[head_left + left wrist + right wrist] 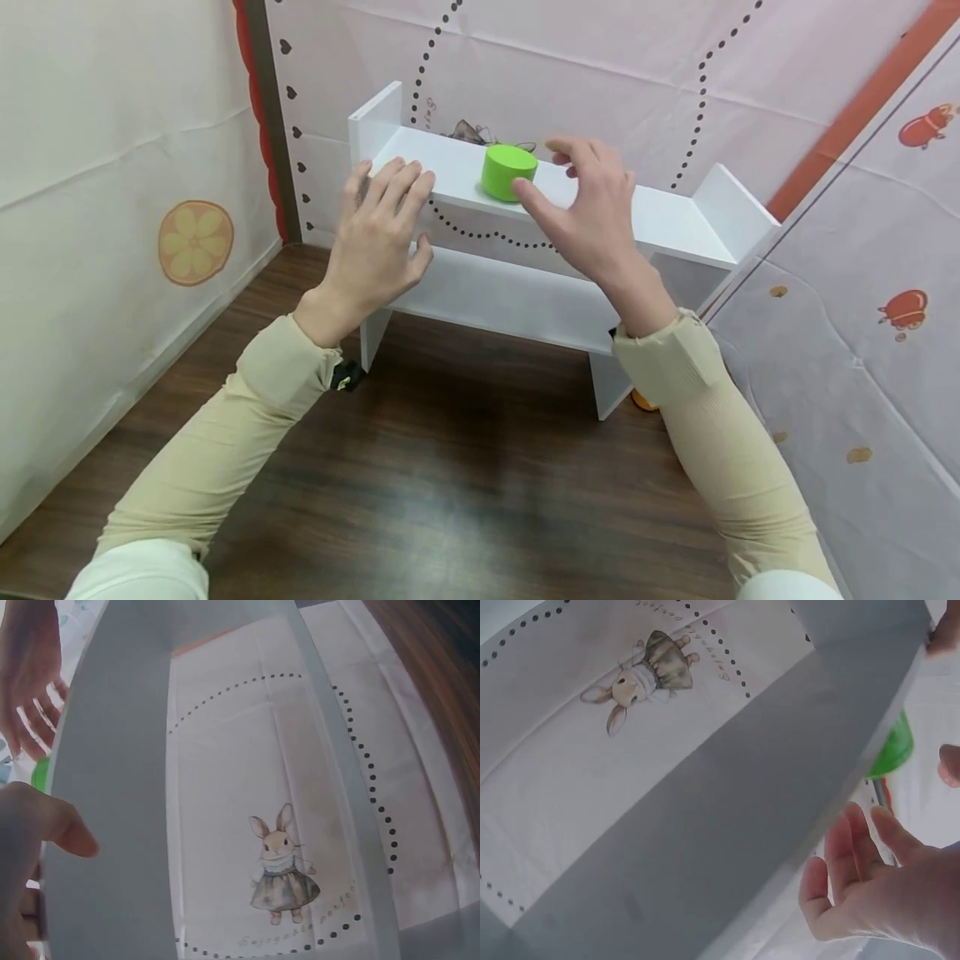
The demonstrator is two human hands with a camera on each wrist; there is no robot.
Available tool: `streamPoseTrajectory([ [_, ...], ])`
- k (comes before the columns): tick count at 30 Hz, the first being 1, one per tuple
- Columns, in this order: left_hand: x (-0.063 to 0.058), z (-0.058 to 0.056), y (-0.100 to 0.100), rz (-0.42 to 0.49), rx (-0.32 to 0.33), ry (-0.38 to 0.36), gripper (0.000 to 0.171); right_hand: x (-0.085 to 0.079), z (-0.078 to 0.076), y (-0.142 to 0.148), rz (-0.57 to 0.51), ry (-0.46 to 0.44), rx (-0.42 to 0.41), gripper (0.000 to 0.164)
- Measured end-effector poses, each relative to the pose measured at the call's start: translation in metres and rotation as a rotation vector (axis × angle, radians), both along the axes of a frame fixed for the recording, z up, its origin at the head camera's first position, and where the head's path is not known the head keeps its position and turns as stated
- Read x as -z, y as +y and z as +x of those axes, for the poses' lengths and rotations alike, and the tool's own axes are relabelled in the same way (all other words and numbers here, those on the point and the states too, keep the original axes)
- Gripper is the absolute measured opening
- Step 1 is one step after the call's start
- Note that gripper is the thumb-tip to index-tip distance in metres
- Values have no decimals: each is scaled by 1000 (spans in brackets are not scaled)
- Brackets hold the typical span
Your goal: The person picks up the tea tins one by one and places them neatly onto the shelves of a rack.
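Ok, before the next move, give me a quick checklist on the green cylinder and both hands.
1. Green cylinder upright on the top shelf: ok.
2. Right hand gripping it: not ok; the fingers are apart from it.
3. Right thumb touching it: cannot tell; they overlap in the head view.
4. Left hand clear of the cylinder: ok, near the shelf's left end.
5. Left fingertips resting on the shelf: cannot tell.

Head camera above shelf [450,169], wrists' below

Green cylinder [895,748] partly out of sight behind the shelf board [727,780], both wrist views.
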State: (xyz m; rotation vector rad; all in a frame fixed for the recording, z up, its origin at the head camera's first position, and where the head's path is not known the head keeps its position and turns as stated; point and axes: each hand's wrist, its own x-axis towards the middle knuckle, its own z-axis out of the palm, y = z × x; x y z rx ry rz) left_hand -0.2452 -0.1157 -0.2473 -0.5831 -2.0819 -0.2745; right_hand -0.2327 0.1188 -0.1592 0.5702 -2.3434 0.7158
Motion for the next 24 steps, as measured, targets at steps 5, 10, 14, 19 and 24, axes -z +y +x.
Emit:
streamPoseTrajectory([
  [5,0,5,7,6,-80,-17,65,17,21,25,-24,197,-72,43],
  [10,2,5,4,58,-27,-70,66,41,40,54,-17,247,-83,39],
  [14,4,3,-2,89,54,-68,62,73,49,82,-29,253,-66,34],
  [19,6,0,-2,92,69,-62,62,121,49,122,-38,258,0,21],
  [24,7,-2,1,97,55,-68,61,159,42,167,-25,253,128,10],
])
